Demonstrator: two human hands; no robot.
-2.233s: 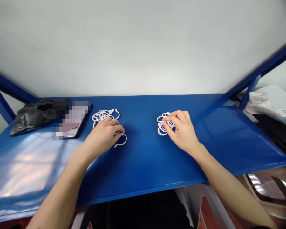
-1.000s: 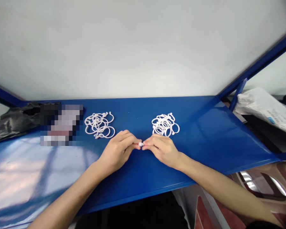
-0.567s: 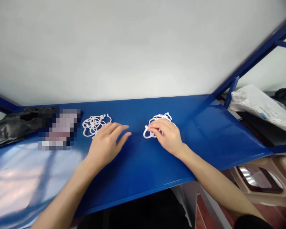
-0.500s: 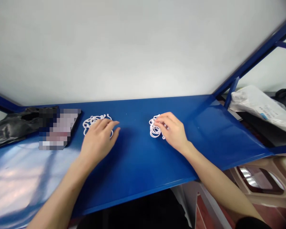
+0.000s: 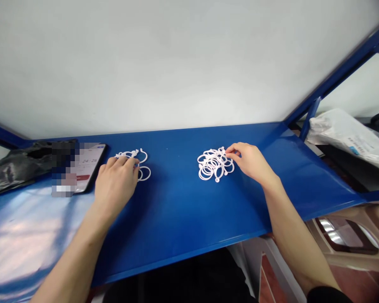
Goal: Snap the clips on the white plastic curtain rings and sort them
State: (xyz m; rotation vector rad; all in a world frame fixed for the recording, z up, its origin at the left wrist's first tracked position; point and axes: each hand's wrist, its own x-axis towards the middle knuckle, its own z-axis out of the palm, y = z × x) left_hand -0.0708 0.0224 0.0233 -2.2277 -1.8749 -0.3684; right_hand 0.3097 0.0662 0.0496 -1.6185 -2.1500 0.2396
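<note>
Two piles of thin white plastic rings with small knobs at their ends lie on a blue tabletop (image 5: 177, 202). Over the left pile of rings (image 5: 144, 173) is my left hand (image 5: 116, 179), back upward, its fingers curled down and closed on a ring; the fingertips are partly hidden. The right pile of rings (image 5: 213, 165) is a loose, overlapping heap. At its upper right edge, my right hand (image 5: 251, 162) pinches a white ring between thumb and index finger.
A phone (image 5: 90, 162) with a lit, partly blurred screen lies left of the left pile, beside a black plastic bag (image 5: 15, 166). On the right, beyond the blue frame (image 5: 309, 120), rests a white plastic package (image 5: 350, 134). A pale wall (image 5: 177, 63) stands behind.
My left hand has moved left and its fingers have closed down onto the left pile. My right hand has shifted right, uncovering more of the right pile.
</note>
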